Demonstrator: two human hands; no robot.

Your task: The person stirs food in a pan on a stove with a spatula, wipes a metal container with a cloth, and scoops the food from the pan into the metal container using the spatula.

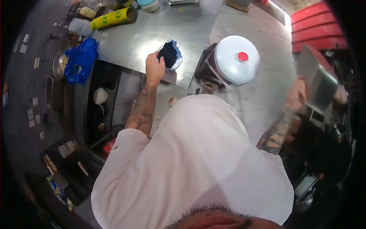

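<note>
My left hand (155, 68) is closed on a dark cloth (168, 55) at the near edge of the steel table (133, 45). A crumpled blue-and-white rim (178, 57) shows around the cloth's right side; whether it belongs to the same piece I cannot tell. Out to the right, my right hand (297, 94) grips a shiny rectangular metal pan (319, 82) by its near left side. The pan is tilted and slightly blurred, and its far side is partly lost in the dark edge of the view.
A white round lid with a red knob (236, 61) tops a container standing on the floor beside the table. On the table's far left lie a yellow roll (112, 19) and a blue plastic bag (80, 63). Dark shelves (101, 95) hold bowls. Red panels (318, 28) stand at upper right.
</note>
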